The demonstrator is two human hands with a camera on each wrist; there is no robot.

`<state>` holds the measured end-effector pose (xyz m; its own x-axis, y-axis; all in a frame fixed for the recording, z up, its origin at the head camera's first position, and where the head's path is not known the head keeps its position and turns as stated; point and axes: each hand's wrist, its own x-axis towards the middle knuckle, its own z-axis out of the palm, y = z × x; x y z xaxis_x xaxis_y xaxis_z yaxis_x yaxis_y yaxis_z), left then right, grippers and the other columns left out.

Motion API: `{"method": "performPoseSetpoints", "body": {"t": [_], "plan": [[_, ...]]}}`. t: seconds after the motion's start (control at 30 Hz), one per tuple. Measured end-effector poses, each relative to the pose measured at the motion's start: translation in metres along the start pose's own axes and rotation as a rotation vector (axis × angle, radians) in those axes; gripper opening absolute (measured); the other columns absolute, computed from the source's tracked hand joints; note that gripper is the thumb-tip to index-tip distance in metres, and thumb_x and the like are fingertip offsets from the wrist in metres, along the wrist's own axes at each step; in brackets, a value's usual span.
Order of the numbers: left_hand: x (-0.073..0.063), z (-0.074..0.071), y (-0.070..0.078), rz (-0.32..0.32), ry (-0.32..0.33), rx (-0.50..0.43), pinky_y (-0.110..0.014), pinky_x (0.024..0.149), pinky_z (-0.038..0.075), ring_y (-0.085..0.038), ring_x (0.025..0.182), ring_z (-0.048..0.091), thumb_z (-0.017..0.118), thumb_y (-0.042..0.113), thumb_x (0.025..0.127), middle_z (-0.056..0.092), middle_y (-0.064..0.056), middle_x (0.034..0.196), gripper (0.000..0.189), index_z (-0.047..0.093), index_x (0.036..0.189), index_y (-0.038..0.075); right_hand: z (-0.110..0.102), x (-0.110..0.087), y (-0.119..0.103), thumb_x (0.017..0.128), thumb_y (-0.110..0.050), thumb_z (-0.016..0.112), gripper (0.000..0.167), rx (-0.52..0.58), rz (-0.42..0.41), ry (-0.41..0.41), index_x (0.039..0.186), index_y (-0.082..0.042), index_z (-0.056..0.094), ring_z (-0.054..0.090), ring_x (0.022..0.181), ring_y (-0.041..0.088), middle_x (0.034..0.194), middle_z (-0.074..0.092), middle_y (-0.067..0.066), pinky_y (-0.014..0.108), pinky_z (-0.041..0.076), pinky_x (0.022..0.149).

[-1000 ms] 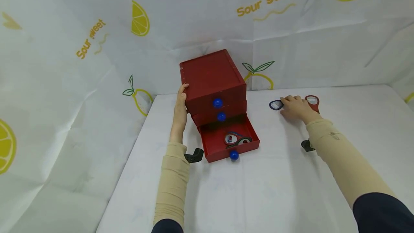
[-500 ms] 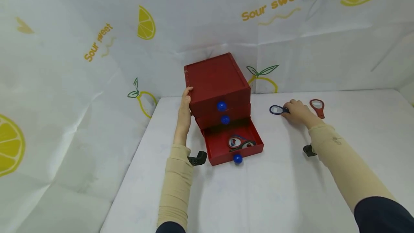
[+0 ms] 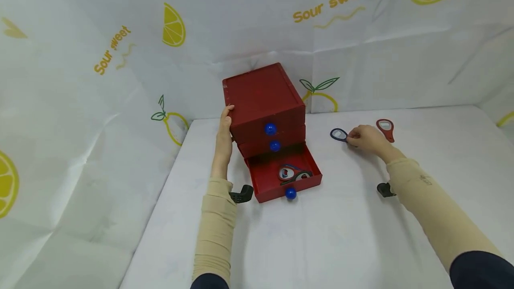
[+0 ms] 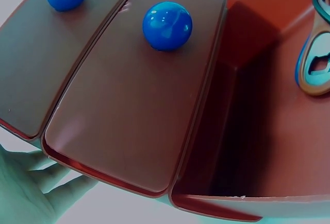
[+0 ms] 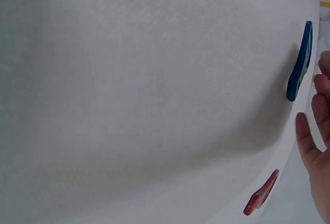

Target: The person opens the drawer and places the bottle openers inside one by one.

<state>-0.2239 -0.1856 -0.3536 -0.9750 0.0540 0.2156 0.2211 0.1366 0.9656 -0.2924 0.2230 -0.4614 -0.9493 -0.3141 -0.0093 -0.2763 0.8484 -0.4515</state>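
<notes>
A red drawer cabinet [image 3: 261, 97] with blue round knobs has its lowest drawer [image 3: 263, 177] pulled out. My left hand [image 3: 223, 142] rests along the cabinet's left side, fingers fairly straight. In that drawer lie bottle openers, one of them red-rimmed [image 3: 286, 173]. A dark blue bottle opener [image 3: 339, 134] lies on the table to the right, its handle pointing toward my right hand [image 3: 367, 138]. The right fingertips are right by the handle's end. In the right wrist view, thumb and bent fingers stand apart beside the blue bottle opener [image 5: 300, 67].
A red bottle opener [image 3: 386, 129] lies behind and right of the right hand. The white-covered table [image 3: 321, 235] meets a white backdrop [image 3: 249, 17] with lemon prints along the back. The open drawer juts toward the front.
My right hand has drawn back slightly from the blue bottle opener, uncovering the red one more. The blue opener has turned a little, its handle now angling nearer. The left hand keeps its place.
</notes>
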Motion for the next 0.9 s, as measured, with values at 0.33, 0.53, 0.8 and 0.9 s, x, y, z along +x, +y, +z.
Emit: {"method": "performPoseSetpoints", "body": {"t": [0.33,0.53,0.8,0.9], "plan": [[0.002,0.002,-0.004,0.014,-0.006,-0.022,-0.035,0.086,0.04,-0.026,0.117,0.043,0.021,0.034,0.097,0.033,-0.011,0.144,0.048,0.03,0.142,0.023,0.01,-0.008,0.003,0.088,-0.022,0.059,0.041,-0.011,0.1,-0.014,0.109,0.014,0.058,0.053,0.091,0.037,0.099,0.056,0.028,0.05,0.043,0.083],[0.002,0.002,-0.004,0.02,-0.011,-0.021,-0.034,0.086,0.041,-0.025,0.116,0.044,0.02,0.033,0.097,0.033,-0.01,0.144,0.047,0.03,0.142,0.024,0.003,-0.008,0.002,0.086,-0.021,0.062,0.038,0.035,0.14,-0.051,0.107,0.01,0.061,0.055,0.092,0.035,0.099,0.06,0.025,0.05,0.043,0.083],[0.001,0.002,-0.001,0.013,-0.011,-0.005,-0.034,0.085,0.041,-0.025,0.116,0.044,0.02,0.032,0.097,0.033,-0.009,0.144,0.046,0.03,0.142,0.024,-0.008,-0.019,-0.007,0.084,-0.023,0.064,0.037,0.082,0.061,-0.004,0.107,0.006,0.063,0.052,0.089,0.03,0.098,0.06,0.022,0.04,0.043,0.076],[0.001,0.001,-0.001,0.021,-0.002,-0.014,-0.033,0.084,0.041,-0.025,0.115,0.045,0.021,0.033,0.097,0.033,-0.008,0.144,0.047,0.031,0.141,0.023,-0.013,-0.023,-0.015,0.084,-0.021,0.065,0.033,0.078,0.002,0.033,0.105,0.004,0.064,0.051,0.089,0.03,0.097,0.061,0.02,0.036,0.041,0.074]]}}
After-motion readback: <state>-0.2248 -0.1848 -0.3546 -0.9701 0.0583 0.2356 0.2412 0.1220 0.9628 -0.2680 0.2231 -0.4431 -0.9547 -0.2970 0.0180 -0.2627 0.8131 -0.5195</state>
